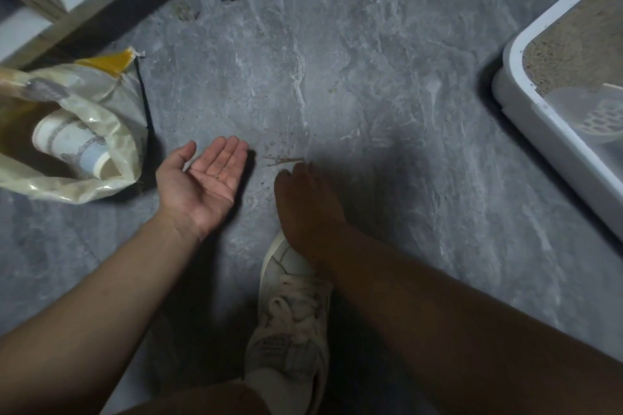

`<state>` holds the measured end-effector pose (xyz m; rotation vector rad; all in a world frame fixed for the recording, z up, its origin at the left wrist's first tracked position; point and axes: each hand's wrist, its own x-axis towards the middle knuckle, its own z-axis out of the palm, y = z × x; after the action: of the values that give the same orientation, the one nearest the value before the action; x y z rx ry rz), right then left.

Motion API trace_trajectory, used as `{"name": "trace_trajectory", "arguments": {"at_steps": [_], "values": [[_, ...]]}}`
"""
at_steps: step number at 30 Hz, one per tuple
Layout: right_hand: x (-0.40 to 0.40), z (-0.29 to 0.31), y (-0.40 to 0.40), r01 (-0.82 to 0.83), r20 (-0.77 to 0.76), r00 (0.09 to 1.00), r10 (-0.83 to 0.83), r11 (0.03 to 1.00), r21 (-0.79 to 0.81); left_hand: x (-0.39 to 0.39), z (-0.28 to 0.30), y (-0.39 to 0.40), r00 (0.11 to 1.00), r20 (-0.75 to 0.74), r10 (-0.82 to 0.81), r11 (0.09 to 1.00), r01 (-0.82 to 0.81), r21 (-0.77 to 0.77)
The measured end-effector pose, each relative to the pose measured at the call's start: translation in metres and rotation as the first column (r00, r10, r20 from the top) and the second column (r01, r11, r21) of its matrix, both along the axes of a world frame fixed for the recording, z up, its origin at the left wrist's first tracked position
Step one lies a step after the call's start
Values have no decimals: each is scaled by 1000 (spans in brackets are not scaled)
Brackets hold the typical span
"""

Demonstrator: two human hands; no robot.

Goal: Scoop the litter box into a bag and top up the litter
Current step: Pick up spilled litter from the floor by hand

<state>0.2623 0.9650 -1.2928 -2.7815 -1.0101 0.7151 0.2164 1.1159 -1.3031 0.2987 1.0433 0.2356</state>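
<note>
No text, brand, number or sign can be read here. The bag (77,131) at the left carries a dark printed patch and the cup (72,148) inside it has grey-blue markings, but both are too blurred to make out as letters. The shoe (290,323) has small dark print on its tongue, too small and dim to read.

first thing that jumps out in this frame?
The two bare hands low at centre over the grey marbled floor: the left hand lies palm up and open, the right hand palm down, fingers at scattered litter grains. At far right, the white litter box holds tan litter and a pale scoop; at left, a crumpled plastic bag lies open.
</note>
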Motion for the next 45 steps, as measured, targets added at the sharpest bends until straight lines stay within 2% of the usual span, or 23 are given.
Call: {"name": "trace_trajectory", "arguments": {"at_steps": [4,8,13,16,21,24,27,31,36,40,45], "values": [[-3,-13,7,3,24,1000,-4,1000,5,2,1,-5,999,9,-30,1000,30,-3],[-1,-18,17,2,-30,1000,-3,1000,-26,4,0,-6,999,4,-52,999,52,0],[-3,-19,17,79,-125,988,-86,995,-60,5,0,-5,998,3,-55,998,55,4],[-4,-19,13,98,-102,989,-105,993,-62,6,0,-7,998,4,-58,998,58,2],[0,-19,23,23,-153,988,-23,1000,1,7,2,-10,998,4,-63,998,63,11],[4,-23,36,-30,-179,984,20,998,-52,7,3,-6,999,8,-51,999,51,19],[4,-26,44,2,-222,975,-34,990,-141,5,3,1,999,11,-36,999,36,32],[-4,-28,35,52,-171,982,-84,981,-185,5,4,3,1000,16,-24,999,24,21],[-1,-31,38,65,-186,979,-81,994,-90,6,4,0,999,16,-36,999,36,22],[13,-35,50,92,-225,966,-131,980,-177,6,4,0,998,7,-59,998,59,35],[5,-34,29,133,-141,976,-163,971,-200,5,2,-1,998,10,-55,998,54,23]]}}
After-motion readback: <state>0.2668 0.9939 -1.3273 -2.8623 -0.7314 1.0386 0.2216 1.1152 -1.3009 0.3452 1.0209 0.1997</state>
